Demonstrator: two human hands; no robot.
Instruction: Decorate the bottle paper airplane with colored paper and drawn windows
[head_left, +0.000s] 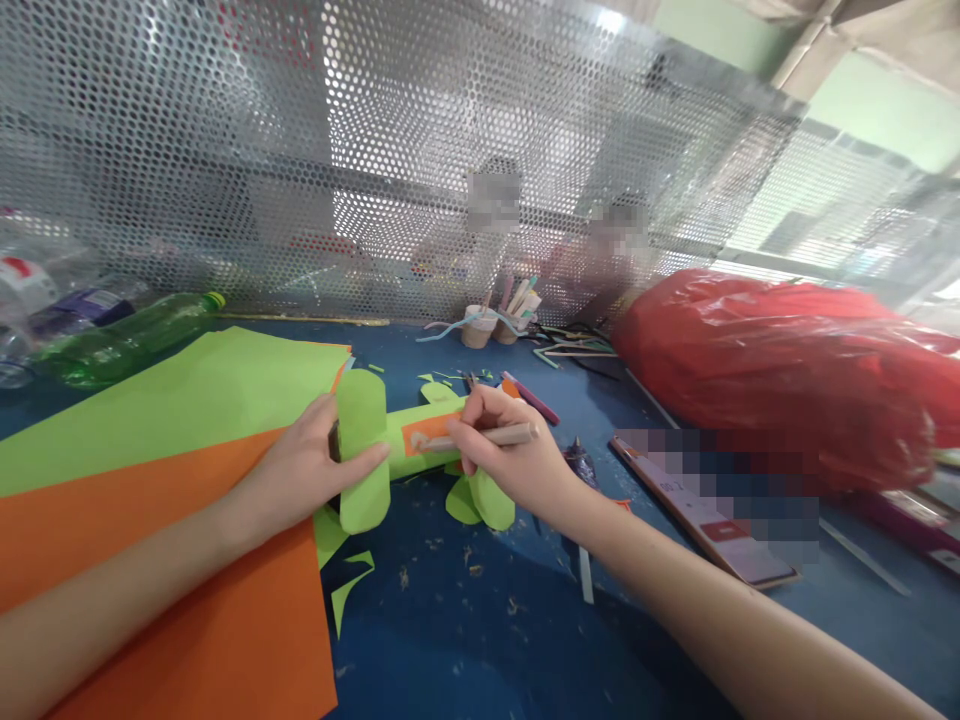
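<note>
My left hand (pixel 296 470) grips the left end of a light-green paper model (pixel 405 412), thumb in front and fingers behind. The model has a tube-shaped body lying sideways, with a long rounded green flap (pixel 364 400) across its left end. An orange paper patch (pixel 416 432) sits on the side of the body. My right hand (pixel 525 460) is closed around a pale pen (pixel 514 434). The pen's left end is over the orange patch, beside a small pale mark; whether it touches cannot be made out. Rounded green paper pieces (pixel 491 505) show below my right hand.
Green (pixel 225 385) and orange sheets (pixel 262 610) lie at left, under my left forearm. Bottles (pixel 142 335) lie behind them. Pen cups (pixel 476 328) stand by the perforated metal screen (pixel 262 130). A phone (pixel 705 515) and red plastic bag (pixel 772 370) lie right.
</note>
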